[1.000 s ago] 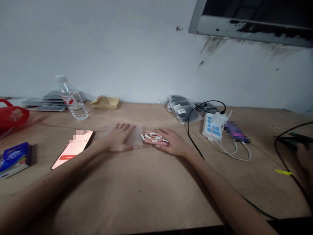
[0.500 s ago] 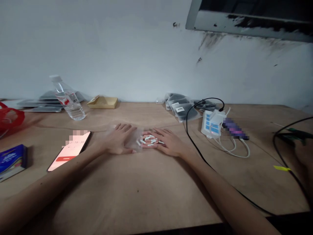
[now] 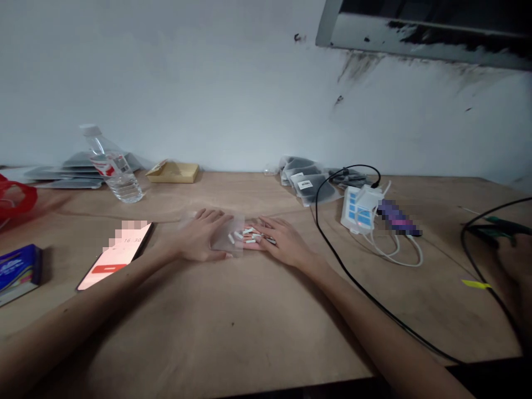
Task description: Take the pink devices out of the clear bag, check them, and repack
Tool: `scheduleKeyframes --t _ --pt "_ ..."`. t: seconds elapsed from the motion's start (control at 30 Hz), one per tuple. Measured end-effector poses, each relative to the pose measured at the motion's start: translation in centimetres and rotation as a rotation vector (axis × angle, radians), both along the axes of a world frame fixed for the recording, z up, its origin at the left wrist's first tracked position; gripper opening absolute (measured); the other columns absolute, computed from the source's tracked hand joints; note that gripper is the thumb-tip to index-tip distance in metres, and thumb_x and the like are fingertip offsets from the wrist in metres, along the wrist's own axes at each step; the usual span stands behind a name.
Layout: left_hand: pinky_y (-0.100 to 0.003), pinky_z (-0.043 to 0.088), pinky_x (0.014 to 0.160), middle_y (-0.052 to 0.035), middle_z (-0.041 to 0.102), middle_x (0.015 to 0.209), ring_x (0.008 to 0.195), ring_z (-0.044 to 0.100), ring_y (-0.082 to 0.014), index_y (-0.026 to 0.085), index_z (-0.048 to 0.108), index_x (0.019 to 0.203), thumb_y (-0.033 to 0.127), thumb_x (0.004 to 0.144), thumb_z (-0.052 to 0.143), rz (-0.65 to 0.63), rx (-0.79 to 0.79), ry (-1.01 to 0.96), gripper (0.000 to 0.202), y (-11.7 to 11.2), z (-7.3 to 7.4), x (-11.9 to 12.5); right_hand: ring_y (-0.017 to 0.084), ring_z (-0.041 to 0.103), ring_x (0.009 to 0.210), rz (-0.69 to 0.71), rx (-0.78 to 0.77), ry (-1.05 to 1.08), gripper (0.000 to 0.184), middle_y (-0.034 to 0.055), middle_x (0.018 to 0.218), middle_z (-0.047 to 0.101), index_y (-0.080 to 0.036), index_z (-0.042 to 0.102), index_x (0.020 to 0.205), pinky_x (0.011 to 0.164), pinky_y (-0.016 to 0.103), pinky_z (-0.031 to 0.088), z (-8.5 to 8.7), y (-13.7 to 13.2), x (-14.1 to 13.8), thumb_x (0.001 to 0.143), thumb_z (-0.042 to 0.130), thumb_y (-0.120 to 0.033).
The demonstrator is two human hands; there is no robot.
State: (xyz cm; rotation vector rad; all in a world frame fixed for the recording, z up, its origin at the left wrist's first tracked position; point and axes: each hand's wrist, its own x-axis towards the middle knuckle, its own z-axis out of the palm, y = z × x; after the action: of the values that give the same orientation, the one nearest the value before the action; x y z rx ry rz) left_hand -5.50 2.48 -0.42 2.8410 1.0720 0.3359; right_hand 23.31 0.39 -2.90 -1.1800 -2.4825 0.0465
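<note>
My left hand (image 3: 204,237) lies flat on a clear plastic bag (image 3: 226,227), fingers spread and thumb stretched toward the right. At the bag's right edge is a pile of small white and orange-pink cylindrical pieces (image 3: 250,235); their exact kind is too small to tell. A couple of white pieces (image 3: 231,239) show through the clear plastic, beside my left thumb. My right hand (image 3: 286,240) rests on the right side of the pile, its fingers stretched out over the pieces and partly hiding them.
A phone (image 3: 118,255) and a blue box (image 3: 20,271) lie left. Behind stand a water bottle (image 3: 118,174) and a yellow cardboard tray (image 3: 174,173). Packaged dark items (image 3: 307,180), a white power strip (image 3: 358,210) and a black cable (image 3: 353,271) lie right. Another person's hand (image 3: 515,255) is far right.
My right hand has slid slightly left, and the pile has bunched toward the bag. White pieces now show further left under the plastic. My left hand stays nearly in place.
</note>
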Motion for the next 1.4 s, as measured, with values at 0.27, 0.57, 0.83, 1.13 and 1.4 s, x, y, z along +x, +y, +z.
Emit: scheduleKeyframes --t 0.27,0.57,0.83,1.13,1.4 --pt "-0.061 0.029 0.112 -0.0211 0.049 0.142 0.136 0.041 -0.0424 0.017 0.041 0.148 0.074 0.078 0.062 0.012 0.037 0.023 0.093 -0.9 -0.7 1.1 0.03 0.051 0.136 0.043 -0.124 0.396 0.055 0.0138 0.15 0.052 -0.022 0.042 0.151 0.111 0.051 0.043 -1.0 -0.7 -1.5 0.1 0.051 -0.041" --pt "-0.058 0.03 0.113 -0.0173 0.051 0.142 0.135 0.042 -0.0404 0.02 0.043 0.147 0.076 0.077 0.063 0.044 0.045 0.01 0.092 -0.7 -0.8 1.1 0.03 0.049 0.139 -0.276 -0.184 0.67 0.059 0.0125 0.149 0.054 -0.024 0.05 0.146 0.115 0.052 0.04 -1.9 1.0 0.5 0.104 0.03 -0.059" --pt "-0.058 0.031 0.113 -0.0203 0.05 0.143 0.136 0.042 -0.0417 0.017 0.045 0.146 0.074 0.079 0.061 0.046 0.082 0.045 0.089 -1.1 -0.6 1.5 0.029 0.071 0.105 -0.12 -0.5 0.582 0.071 0.0158 0.144 0.058 -0.024 0.004 0.164 0.082 0.046 0.061 -2.7 -0.4 -2.2 0.103 0.001 -0.061" --pt "-0.055 0.032 0.111 -0.0177 0.052 0.142 0.134 0.044 -0.04 0.021 0.043 0.147 0.072 0.078 0.064 -0.01 0.066 0.039 0.087 -1.7 -0.4 2.4 0.029 0.042 0.145 -0.128 -0.462 0.658 0.073 0.0138 0.162 0.037 -0.025 0.014 0.163 0.114 0.054 0.041 -2.7 0.4 -1.9 0.103 0.008 -0.065" --pt "-0.053 0.035 0.109 -0.0174 0.053 0.139 0.13 0.047 -0.0381 0.017 0.045 0.144 0.071 0.081 0.062 0.036 0.049 0.066 0.085 -0.3 0.1 1.0 0.036 0.043 0.143 0.258 -0.245 0.214 0.09 0.0115 0.159 0.042 -0.029 0.029 0.16 0.116 0.057 0.037 -0.7 1.7 3.0 0.086 0.069 -0.063"
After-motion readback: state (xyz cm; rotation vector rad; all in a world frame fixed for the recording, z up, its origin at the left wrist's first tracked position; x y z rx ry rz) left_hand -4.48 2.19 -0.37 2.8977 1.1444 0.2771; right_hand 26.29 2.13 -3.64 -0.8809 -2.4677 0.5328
